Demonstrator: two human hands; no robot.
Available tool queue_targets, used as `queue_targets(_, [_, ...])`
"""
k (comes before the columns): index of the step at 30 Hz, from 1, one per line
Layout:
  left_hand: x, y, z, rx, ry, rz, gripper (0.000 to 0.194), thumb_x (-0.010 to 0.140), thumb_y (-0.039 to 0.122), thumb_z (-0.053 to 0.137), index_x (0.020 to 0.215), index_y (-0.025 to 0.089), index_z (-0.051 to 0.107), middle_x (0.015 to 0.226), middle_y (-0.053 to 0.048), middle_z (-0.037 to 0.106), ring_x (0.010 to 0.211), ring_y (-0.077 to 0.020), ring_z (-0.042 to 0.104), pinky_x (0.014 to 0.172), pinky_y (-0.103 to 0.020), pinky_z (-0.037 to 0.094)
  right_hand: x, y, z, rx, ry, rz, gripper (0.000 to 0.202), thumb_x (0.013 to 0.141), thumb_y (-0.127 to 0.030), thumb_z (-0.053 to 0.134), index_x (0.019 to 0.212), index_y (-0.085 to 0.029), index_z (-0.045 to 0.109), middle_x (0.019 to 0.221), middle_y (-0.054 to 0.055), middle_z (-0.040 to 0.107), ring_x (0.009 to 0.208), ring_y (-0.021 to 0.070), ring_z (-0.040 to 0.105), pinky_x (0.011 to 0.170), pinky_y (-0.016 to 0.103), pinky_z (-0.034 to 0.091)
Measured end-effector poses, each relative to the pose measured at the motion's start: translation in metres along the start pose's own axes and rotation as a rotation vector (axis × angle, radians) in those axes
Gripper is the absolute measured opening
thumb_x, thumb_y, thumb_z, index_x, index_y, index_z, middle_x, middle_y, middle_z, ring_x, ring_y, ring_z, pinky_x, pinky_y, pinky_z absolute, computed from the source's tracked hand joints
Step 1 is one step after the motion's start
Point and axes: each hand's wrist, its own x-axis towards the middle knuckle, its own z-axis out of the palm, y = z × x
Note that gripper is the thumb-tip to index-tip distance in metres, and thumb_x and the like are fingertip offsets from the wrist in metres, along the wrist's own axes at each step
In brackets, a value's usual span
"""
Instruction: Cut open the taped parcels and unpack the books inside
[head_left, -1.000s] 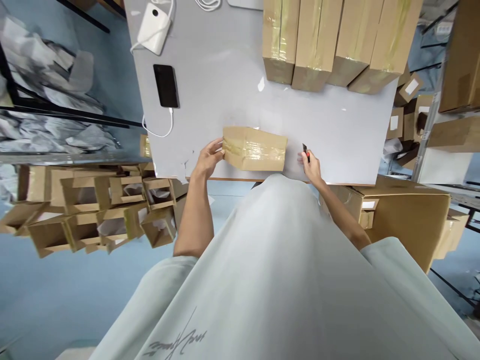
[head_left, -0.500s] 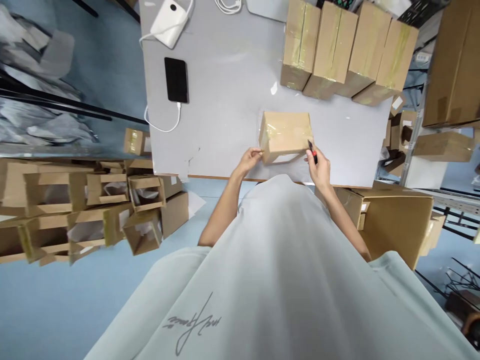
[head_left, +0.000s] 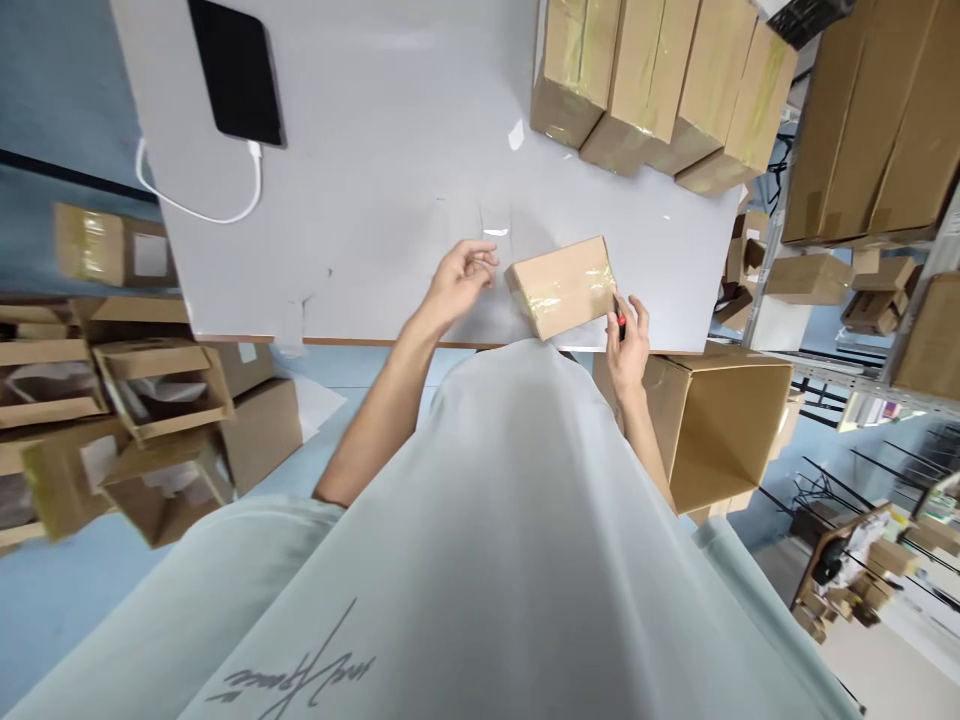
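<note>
A small taped cardboard box point(head_left: 564, 286) lies tilted at the front edge of the grey table point(head_left: 375, 200). My right hand point(head_left: 628, 340) is at the box's right end, its fingers round a small black and red tool point(head_left: 621, 322). To the left of the box, and apart from it, my left hand point(head_left: 461, 283) is over the table with bent, parted fingers and nothing in them. A scrap of clear tape or film point(head_left: 495, 232) lies on the table beyond the gap between left hand and box.
Several taped boxes point(head_left: 637, 80) stand at the table's back right. A black phone point(head_left: 238, 75) with a white cable point(head_left: 202, 212) lies at the left. Open cartons point(head_left: 161, 400) are at the lower left, and a large open carton point(head_left: 720, 430) is right of my body.
My left hand has let go of the box and moved away from it. The box has turned and come nearer the table's front edge. The camera view has shifted.
</note>
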Motion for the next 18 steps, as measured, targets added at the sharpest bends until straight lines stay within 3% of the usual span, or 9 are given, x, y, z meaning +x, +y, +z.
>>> queue_targets(3, [-0.002,0.025,0.007,0.065,-0.008,0.076,0.035,0.103,0.059,0.080,0.108,0.026,0.067,0.096,-0.002,0.069,0.086,-0.0185,0.072,0.083,-0.036,0.066,-0.009,-0.011,-0.005,0.125,0.137,0.200,0.073,0.122,-0.052,0.011,0.175,-0.026,0.054,0.142,0.021,0.076,0.130,0.0351,0.079,0.105,0.047,0.065])
queue_targets(7, [-0.010,0.040,0.013,0.061,-0.052,0.061,0.029,0.111,0.053,0.072,0.103,0.027,0.064,0.083,0.001,0.061,0.078,-0.0171,0.068,0.081,-0.035,0.065,-0.018,-0.035,-0.012,0.220,-0.038,0.187,0.065,0.123,-0.060,0.024,0.171,-0.027,0.053,0.121,0.015,0.086,0.111,0.0356,0.085,0.098,0.045,0.065])
queue_targets(11, [-0.016,0.039,0.018,0.032,-0.091,0.025,0.019,0.114,0.046,0.066,0.115,0.026,0.068,0.095,-0.001,0.069,0.082,-0.0172,0.070,0.083,-0.035,0.065,-0.024,-0.060,-0.015,0.229,-0.158,0.175,0.052,0.122,-0.051,0.032,0.163,-0.024,0.050,0.124,0.016,0.085,0.111,0.0356,0.085,0.094,0.043,0.064])
queue_targets(18, [-0.018,0.055,0.027,0.076,-0.035,0.046,0.020,0.096,0.031,0.084,0.113,0.024,0.075,0.098,-0.001,0.072,0.100,-0.0213,0.076,0.096,-0.037,0.067,-0.020,-0.090,-0.026,0.187,-0.195,0.045,0.046,0.122,-0.042,0.032,0.156,-0.029,0.060,0.138,0.011,0.084,0.123,0.0348,0.082,0.101,0.042,0.062])
